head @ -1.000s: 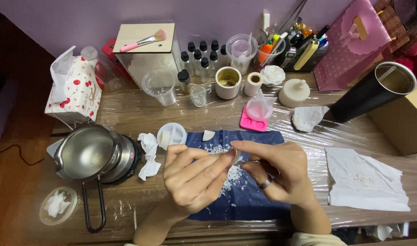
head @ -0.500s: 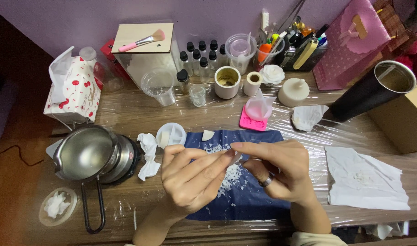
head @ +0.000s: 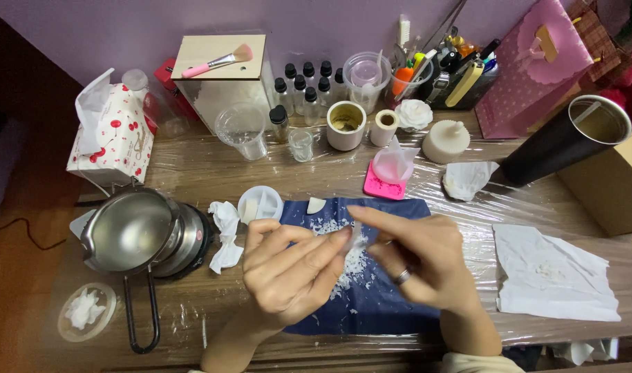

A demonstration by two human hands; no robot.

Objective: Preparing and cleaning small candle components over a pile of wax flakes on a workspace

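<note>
White wax flakes (head: 343,259) are scattered on a dark blue cloth (head: 371,304) at the lower centre of the plastic-covered wooden worktop (head: 274,173). A small white wax piece (head: 355,237) is pinched between the left hand (head: 291,276) and the ringed right hand (head: 416,266), both grips closed on it above the cloth.

I see a plain lilac-painted wall (head: 122,27) behind the bench, a brown wooden tabletop under wrinkled clear plastic film (head: 191,173), warm orange-brown wooden floor (head: 12,276) at left, soft even indoor light, dim shadow in the left corner
</note>
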